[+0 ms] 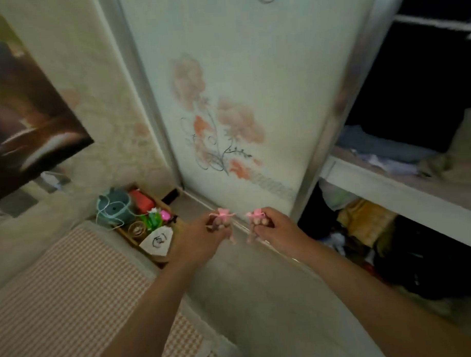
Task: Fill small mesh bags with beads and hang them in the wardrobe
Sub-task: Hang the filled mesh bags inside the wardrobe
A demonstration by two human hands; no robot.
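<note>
Floral wardrobe door (234, 103) ahead; left hand (201, 239) and right hand (276, 230) each pinch a pink mesh bag (222, 219), (255, 217), hands apart.

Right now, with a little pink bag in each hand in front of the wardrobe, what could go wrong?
1. The left hand and right hand each pinch a pink mesh bag only near the ribbon; one could slip and drop.
2. With both hands full, tying one up may be awkward.
3. The open wardrobe shelf holds piled clothes; a dropped bag might vanish among them.
</note>
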